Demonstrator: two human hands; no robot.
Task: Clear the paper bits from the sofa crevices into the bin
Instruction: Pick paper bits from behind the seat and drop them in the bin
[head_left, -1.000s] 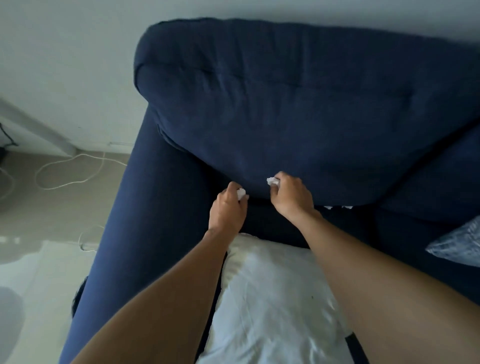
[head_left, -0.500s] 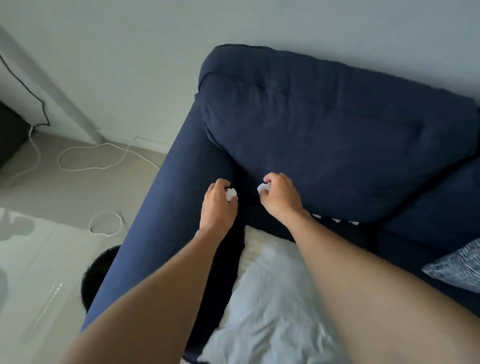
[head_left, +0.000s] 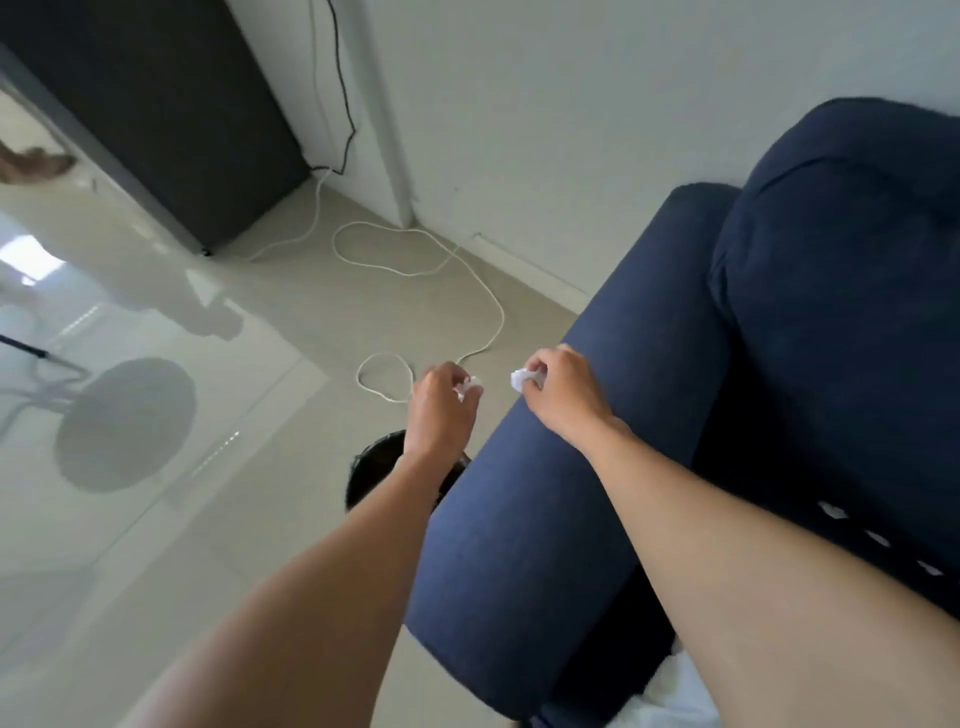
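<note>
A person leans over the sofa arm (head_left: 561, 493), each hand pinching a crumpled paper bit: the left hand (head_left: 441, 410) grips one scrap (head_left: 469, 387) between thumb and fingertips out over the floor (head_left: 218, 519), while the right hand (head_left: 563, 395) clasps a second wad (head_left: 521, 379) above the top of the arm. The bin (head_left: 371, 470), dark and round, stands on the floor just beside the sofa arm, and the left forearm covers much of its mouth. Neither scrap appears to sit over the opening yet; both hands look to be past it, toward the wall, so letting go here would likely drop the left scrap on the tiles near the white cable (head_left: 415, 270) and the right one on the arm's fabric, from which it could roll either way. The paper is light and loosely crushed, so even from above the rim it may drift or bounce off the edge. With the bin tucked so close to the sofa, a lowering wrist could also knock it. More bits (head_left: 878, 538) lie in a row along the seat crevice at right, so the task seems well short of done.
</note>
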